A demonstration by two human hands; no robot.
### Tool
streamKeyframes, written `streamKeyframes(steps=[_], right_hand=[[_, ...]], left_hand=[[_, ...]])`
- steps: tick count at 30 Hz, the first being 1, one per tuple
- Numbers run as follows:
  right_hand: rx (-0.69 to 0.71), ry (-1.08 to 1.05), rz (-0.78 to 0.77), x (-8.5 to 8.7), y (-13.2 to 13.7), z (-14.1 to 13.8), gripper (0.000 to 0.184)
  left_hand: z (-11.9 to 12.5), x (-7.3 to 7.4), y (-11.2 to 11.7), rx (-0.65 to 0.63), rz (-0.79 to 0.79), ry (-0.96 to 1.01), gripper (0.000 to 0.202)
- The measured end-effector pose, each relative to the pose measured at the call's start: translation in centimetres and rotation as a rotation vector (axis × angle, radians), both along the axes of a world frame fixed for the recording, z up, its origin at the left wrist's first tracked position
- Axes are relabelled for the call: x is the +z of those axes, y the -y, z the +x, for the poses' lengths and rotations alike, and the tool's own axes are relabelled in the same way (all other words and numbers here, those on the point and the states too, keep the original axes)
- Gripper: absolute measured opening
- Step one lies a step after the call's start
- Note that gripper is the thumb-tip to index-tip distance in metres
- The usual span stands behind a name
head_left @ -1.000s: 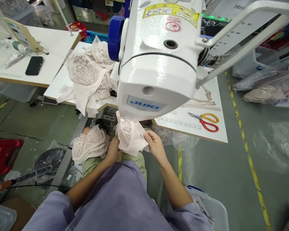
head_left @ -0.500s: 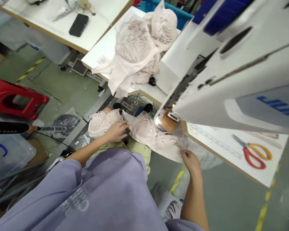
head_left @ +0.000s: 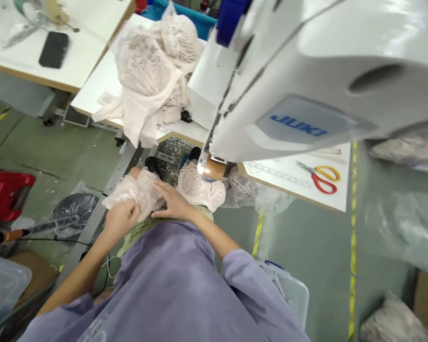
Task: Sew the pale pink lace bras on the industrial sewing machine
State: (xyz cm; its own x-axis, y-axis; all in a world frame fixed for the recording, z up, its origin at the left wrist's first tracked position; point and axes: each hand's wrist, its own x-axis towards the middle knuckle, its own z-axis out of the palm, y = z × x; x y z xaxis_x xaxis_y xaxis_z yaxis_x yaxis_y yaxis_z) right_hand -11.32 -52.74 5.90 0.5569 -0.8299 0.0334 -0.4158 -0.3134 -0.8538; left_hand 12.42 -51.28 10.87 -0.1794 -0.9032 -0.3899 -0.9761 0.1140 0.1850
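Note:
My left hand (head_left: 120, 219) is closed on the near edge of a pale pink lace piece (head_left: 137, 190) lying on my lap. My right hand (head_left: 171, 203) lies flat with its fingers stretched out, resting between that piece and a second lace piece (head_left: 199, 189) that hangs under the head of the white JUKI sewing machine (head_left: 306, 90). Both hands are below the table edge, over my green trousers.
A heap of pink lace garments (head_left: 150, 71) sits on the white table (head_left: 92, 92) to the left of the machine. Red and yellow scissors (head_left: 321, 176) lie on the table's right part. A black phone (head_left: 53, 49) lies on the far table. A red stool (head_left: 5, 192) stands left, a white bin (head_left: 292, 294) by my right side.
My right hand has come in from the right to the lap beside the left hand. The left hand has closed on the left lace piece. The view has swung.

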Motion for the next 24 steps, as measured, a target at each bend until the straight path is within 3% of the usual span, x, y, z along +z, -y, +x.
streamKeyframes(steps=[3, 6, 8, 10, 12, 14, 17, 19, 22, 24], right_hand=[[0.254, 0.003, 0.067, 2.7, 0.3, 0.3, 0.04], [0.246, 0.045, 0.067, 5.4, -1.9, -2.1, 0.051], [0.122, 0.034, -0.011, 7.3, -4.0, -4.4, 0.052], [0.004, -0.019, -0.075, 9.2, -6.2, -6.7, 0.05], [-0.065, -0.076, -0.084, 11.0, -8.1, -8.9, 0.05], [-0.088, -0.129, -0.018, 12.4, -9.5, -11.0, 0.051], [-0.061, -0.235, 0.222, 13.0, -10.5, -13.9, 0.046], [-0.183, -0.295, 0.297, 12.5, -10.2, -15.3, 0.034], [-0.415, -0.149, 0.209, 11.1, -8.8, -16.0, 0.066], [-0.382, 0.045, 0.219, 10.2, -7.7, -15.6, 0.063]], left_hand=[[-2.4, 3.1, -0.2, -0.175, 0.019, -0.36, 0.043], [-4.0, 3.1, 2.1, -0.024, 0.01, -0.664, 0.032], [-5.3, 1.6, 3.5, 0.09, 0.272, -0.836, 0.042], [-6.9, 0.0, 4.0, 0.129, 0.667, -0.963, 0.052], [-8.8, -0.8, 3.8, 0.133, 0.87, -1.044, 0.058], [-10.7, -0.4, 3.4, 0.07, 0.849, -1.075, 0.055], [-13.2, 2.1, 3.1, -0.173, 0.719, -1.08, 0.042], [-14.8, 4.2, 2.9, -0.34, 0.615, -1.069, 0.038], [-16.7, 6.9, 2.6, -0.579, 0.508, -1.064, 0.036], [-17.4, 8.2, 2.7, -0.686, 0.405, -1.032, 0.034]])
